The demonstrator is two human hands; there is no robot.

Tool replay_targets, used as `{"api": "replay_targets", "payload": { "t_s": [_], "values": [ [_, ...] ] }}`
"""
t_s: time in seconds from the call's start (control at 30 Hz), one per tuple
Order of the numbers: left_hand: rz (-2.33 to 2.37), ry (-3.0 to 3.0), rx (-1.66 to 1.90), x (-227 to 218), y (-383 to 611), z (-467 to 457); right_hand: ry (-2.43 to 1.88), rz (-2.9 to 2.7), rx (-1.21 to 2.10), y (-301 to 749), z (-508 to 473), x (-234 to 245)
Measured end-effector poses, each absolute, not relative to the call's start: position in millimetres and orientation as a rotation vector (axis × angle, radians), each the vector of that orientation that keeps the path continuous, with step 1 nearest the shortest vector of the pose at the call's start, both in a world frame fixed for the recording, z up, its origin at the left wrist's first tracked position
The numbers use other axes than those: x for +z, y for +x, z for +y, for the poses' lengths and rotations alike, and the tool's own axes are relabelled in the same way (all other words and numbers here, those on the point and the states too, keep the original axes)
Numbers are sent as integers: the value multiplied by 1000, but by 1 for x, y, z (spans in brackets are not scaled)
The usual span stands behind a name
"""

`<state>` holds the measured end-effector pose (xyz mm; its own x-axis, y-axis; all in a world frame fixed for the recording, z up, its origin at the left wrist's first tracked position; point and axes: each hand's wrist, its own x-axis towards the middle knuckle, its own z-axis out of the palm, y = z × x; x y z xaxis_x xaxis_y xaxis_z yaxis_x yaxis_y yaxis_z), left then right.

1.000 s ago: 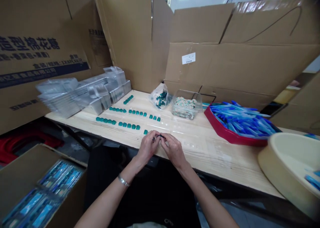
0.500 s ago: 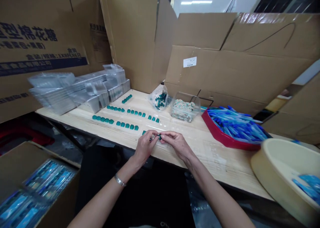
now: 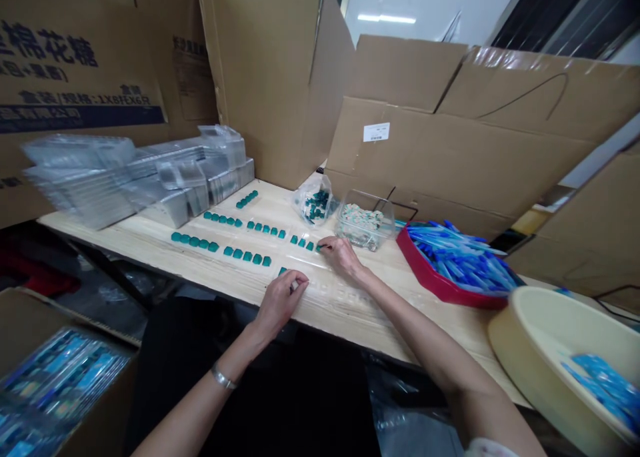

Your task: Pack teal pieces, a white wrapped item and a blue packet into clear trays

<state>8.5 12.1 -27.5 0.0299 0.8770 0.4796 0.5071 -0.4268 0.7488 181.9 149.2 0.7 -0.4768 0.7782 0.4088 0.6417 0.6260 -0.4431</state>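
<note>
Right hand pinching a teal block at a row's end
Left hand is resting curled near the wooden workbench's front edge, just beside another teal block, its grip unclear; a clear tub is sitting just beyond the right hand.

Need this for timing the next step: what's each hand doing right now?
Left hand: loosely open, holding nothing visible.
Right hand: pinching a teal block.

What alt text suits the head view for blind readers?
A person's right hand reaches the end of rows of teal pieces on a wooden bench, the left hand resting near its edge. Stacked clear plastic trays stand left; a red tray of blue items stands right.
</note>
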Motion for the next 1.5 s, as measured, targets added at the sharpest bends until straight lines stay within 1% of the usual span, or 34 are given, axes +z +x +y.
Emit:
{"api": "replay_targets", "payload": {
  "t_s": [0.1, 0.17, 0.23, 0.33, 0.4, 0.47, 0.63, 0.7, 0.9, 1.03, 1.1, 1.17, 1.3, 1.37, 1.43, 1.5],
  "values": [
    [1374, 1861, 1365, -27, 7, 13, -1075, -2336, 295, 179, 150, -2],
    [1351, 1681, 1373, -24, 8, 13, -1086, -2351, 292, 178, 150, -4],
    [1253, 1366, 1387, -18, 10, 13, -1137, -2364, 277, 177, 151, -4],
    [949, 796, 1410, -6, 10, 14, -1174, -2426, 255, 177, 150, -2],
    [777, 505, 1407, 1, 7, 16, -1112, -2438, 245, 176, 145, 4],
    [683, 343, 1407, 5, 5, 18, -1011, -2373, 255, 173, 133, 11],
    [616, 305, 1470, 8, 6, 22, -815, -2268, 472, 155, 77, 28],
    [613, 318, 1475, 9, 9, 23, -770, -2289, 495, 146, 57, 28],
    [579, 359, 1453, 17, 16, 20, -810, -2169, 557, 136, 40, 21],
    [581, 422, 1456, 21, 16, 19, -758, -2189, 422, 138, 36, 21],
    [588, 458, 1451, 19, 15, 18, -776, -2167, 405, 140, 37, 20],
    [586, 493, 1433, 15, 13, 16, -822, -2071, 544, 143, 41, 19],
    [579, 586, 1404, 7, 11, 10, -932, -1774, 1079, 152, 49, 24],
    [605, 621, 1392, 5, 11, 8, -972, -1656, 1291, 155, 49, 26],
    [642, 625, 1388, 3, 12, 8, -980, -1579, 1384, 157, 48, 25],
    [680, 613, 1388, 0, 13, 11, -985, -1554, 1367, 158, 48, 20]
  ]
}}
